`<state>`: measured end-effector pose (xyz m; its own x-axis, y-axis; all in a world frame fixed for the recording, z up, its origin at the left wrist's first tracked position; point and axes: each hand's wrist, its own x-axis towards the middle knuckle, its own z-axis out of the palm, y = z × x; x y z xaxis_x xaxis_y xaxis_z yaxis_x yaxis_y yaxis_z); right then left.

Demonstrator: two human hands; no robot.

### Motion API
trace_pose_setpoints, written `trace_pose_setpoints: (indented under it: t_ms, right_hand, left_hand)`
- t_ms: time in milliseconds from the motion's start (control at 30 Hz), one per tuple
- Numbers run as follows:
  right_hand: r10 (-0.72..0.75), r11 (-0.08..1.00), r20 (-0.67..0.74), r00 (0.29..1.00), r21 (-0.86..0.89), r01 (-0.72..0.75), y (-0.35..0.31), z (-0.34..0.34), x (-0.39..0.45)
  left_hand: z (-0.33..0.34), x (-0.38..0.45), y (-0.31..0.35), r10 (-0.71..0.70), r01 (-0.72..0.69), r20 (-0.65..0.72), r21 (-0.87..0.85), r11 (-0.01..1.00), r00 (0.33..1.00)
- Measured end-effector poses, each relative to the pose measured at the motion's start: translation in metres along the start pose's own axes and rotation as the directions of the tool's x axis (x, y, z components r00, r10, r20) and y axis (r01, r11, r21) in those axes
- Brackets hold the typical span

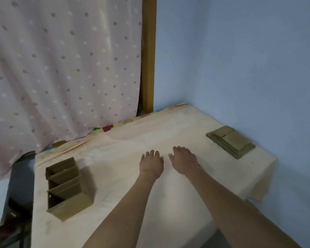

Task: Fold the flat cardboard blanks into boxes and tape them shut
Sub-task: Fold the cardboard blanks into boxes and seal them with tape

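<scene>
Head view: left hand (151, 162) and right hand (183, 161) lie flat mid-frame, fingers loosely spread, holding nothing; flat blanks (230, 141) wait right, folded boxes (68, 188) parked left

I count two hands over the desk (115, 176), a left hand (151, 164) and a right hand (183, 161), both lying flat with fingers spread. On my left stands one row of folded boxes (68, 188); I make out four open compartments, though I cannot tell whether that means four separate boxes. At the far right lies one stack of blanks (231, 141), too blurred to count, and one dotted curtain (61, 68) hangs behind.
</scene>
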<state>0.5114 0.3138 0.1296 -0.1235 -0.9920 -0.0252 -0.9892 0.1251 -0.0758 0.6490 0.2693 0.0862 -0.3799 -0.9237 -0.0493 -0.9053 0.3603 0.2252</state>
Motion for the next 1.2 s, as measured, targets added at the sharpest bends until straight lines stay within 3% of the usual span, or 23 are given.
trace_pose_setpoints:
  t_ms: [167,433,900,1200]
  right_hand:
    - [0.012,1.000,0.002,1.000,-0.017,-0.011,0.100,-0.007,0.017]
    - [0.005,0.999,0.008,1.000,0.040,-0.006,0.192,-0.037,0.043]
    - [0.167,0.984,-0.084,0.982,0.075,-0.160,0.270,-0.051,0.086]
    - [0.177,0.984,-0.091,0.980,0.053,-0.173,0.325,-0.047,0.140]
  left_hand:
    - [0.008,0.042,0.084,-0.024,0.023,0.035,0.042,0.999,0.999]
    - [-0.002,0.094,0.177,0.004,-0.006,0.021,0.073,0.997,1.000]
    - [-0.002,0.178,0.230,0.150,-0.150,-0.008,0.053,0.987,0.989]
    - [0.017,0.245,0.274,0.180,-0.181,0.011,0.073,0.981,0.984]
